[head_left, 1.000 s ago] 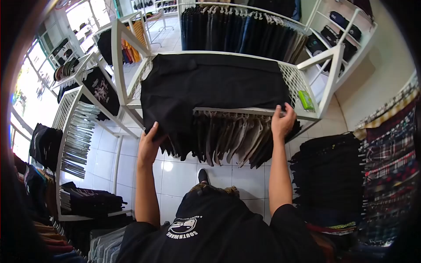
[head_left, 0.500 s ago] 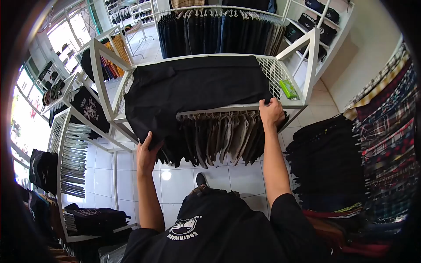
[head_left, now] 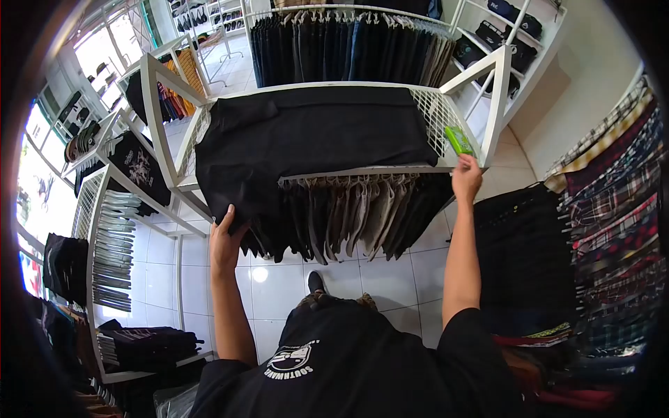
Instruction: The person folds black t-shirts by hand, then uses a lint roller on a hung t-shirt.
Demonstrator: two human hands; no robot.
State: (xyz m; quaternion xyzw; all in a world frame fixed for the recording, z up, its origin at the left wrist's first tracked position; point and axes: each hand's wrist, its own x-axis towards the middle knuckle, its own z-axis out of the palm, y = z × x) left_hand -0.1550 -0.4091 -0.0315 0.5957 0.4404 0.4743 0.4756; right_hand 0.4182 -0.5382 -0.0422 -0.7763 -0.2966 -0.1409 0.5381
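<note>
A large black garment lies spread flat on the white wire top of a clothes rack, with its near left corner hanging over the front rail. My left hand grips that hanging corner from below, thumb on the cloth. My right hand is at the rack's front right corner, off the garment, with its fingertips reaching up to the near end of a small green pack that lies on the wire top.
Trousers hang in a dense row under the rack's front rail. A second rail of dark trousers stands behind. Racks with folded shirts are on the left, plaid shirts on the right, and white floor tiles below.
My right hand let go of the garment's right front edge and moved right to the green pack at the rack's corner. My left hand stayed on the hanging left corner.
</note>
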